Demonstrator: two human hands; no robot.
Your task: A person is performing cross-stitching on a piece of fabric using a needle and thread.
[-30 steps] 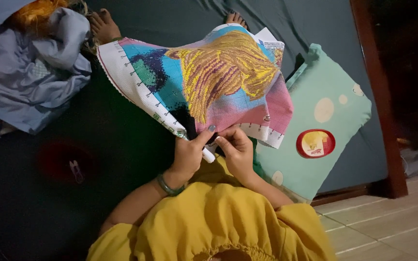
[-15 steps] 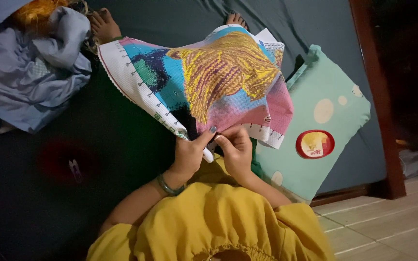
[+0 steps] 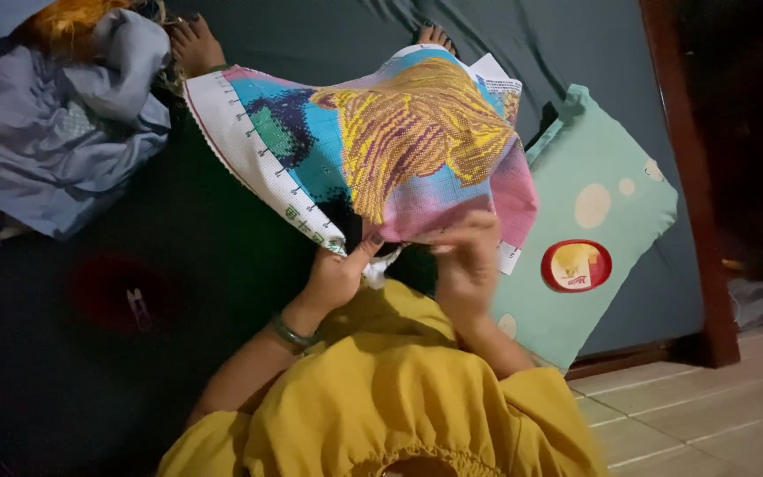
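A dim room with a dark green bed sheet [image 3: 222, 265] spread under a seated person in a yellow top. The left hand [image 3: 339, 276] pinches the lower edge of a colourful cross-stitch canvas [image 3: 381, 150] draped over the knees. The right hand [image 3: 467, 256], blurred, is closed on the same edge just beside it. A mint pillow [image 3: 593, 238] lies to the right, and crumpled grey cloth [image 3: 55, 132] to the left.

Dim, cool light is falling from above, leaving the bed [image 3: 222, 265] nearly black at lower left. The canvas [image 3: 381, 150] is catching the most light. The right hand [image 3: 465, 265] is smearing with motion blur; the right edge is sinking into shadow.
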